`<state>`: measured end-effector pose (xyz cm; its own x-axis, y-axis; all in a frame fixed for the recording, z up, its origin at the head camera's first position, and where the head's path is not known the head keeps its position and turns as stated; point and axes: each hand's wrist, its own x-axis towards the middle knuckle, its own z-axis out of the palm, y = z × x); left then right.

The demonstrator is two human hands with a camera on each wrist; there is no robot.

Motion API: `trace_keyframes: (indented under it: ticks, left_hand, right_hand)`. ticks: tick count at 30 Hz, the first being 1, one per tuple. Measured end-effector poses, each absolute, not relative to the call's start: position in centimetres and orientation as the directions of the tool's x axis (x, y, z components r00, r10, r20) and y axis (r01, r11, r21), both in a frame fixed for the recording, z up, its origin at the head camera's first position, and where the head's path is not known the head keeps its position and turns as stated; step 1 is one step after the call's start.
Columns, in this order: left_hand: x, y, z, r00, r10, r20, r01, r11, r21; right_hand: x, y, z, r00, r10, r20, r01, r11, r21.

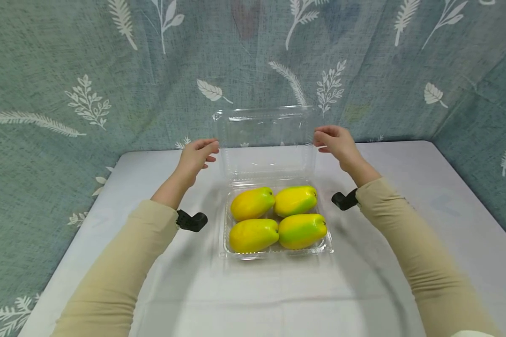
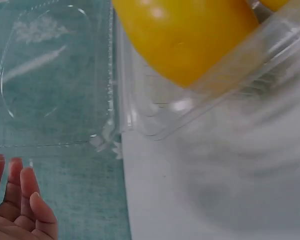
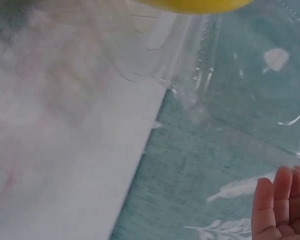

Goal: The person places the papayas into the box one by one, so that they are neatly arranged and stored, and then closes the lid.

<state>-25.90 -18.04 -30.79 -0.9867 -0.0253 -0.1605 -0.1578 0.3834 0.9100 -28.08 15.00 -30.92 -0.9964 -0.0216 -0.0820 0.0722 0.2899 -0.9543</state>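
A clear plastic clamshell box [image 1: 223, 255] sits on the table, its hinged lid [image 1: 267, 161] raised upright at the back. Several yellow-green, mango-like fruits [image 1: 253, 235] lie in its base in two rows. My left hand [image 1: 195, 159] is at the lid's left edge, and in the left wrist view its loosely bent fingers [image 2: 29, 187] reach the rim, thumb apart. At the lid's right edge is my right hand [image 1: 339, 145]. In the right wrist view its nearly straight fingertips [image 3: 284, 175] touch the clear rim; the thumb is hidden there.
The white-covered table [image 1: 185, 290] extends around the box. Behind it hangs a green-grey cloth [image 1: 160, 84] with white leaf prints, close to the raised lid. Black wrist mounts [image 1: 192, 221] stick out below both hands.
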Motion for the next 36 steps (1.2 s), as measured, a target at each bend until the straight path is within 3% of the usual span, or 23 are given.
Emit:
trace_keyframes:
  ticks: [7, 15, 19, 26, 36]
  left_hand:
    - [-25.5, -18.3, -29.5, -0.995, -0.055, -0.080, -0.095, 0.346, 0.933]
    - [-24.3, -18.3, -28.8, -0.983, -0.071, 0.167, 0.125, 0.398, 0.909]
    - [-23.3, -18.3, -28.4, -0.973, -0.043, 0.228, 0.189, 0.417, 0.889]
    - [-21.5, -18.3, -28.3, -0.969, 0.009, 0.246, 0.223, 0.449, 0.865]
    - [-18.7, -18.8, -28.3, -0.981, 0.074, 0.178, 0.190, 0.501, 0.844]
  right_hand:
    - [-26.7, 14.9, -28.9, -0.999, -0.039, 0.013, -0.025, 0.327, -0.945]
    - [-24.9, 15.4, -28.0, -0.992, -0.087, 0.092, -0.119, 0.382, -0.917]
    - [-23.8, 15.8, -27.9, -0.983, -0.112, 0.148, -0.182, 0.422, -0.888]
    - [-21.7, 16.7, -28.2, -0.965, -0.142, 0.221, -0.261, 0.433, -0.863]
    - [-19.2, 17.5, -28.3, -0.950, -0.199, 0.239, -0.304, 0.434, -0.848]
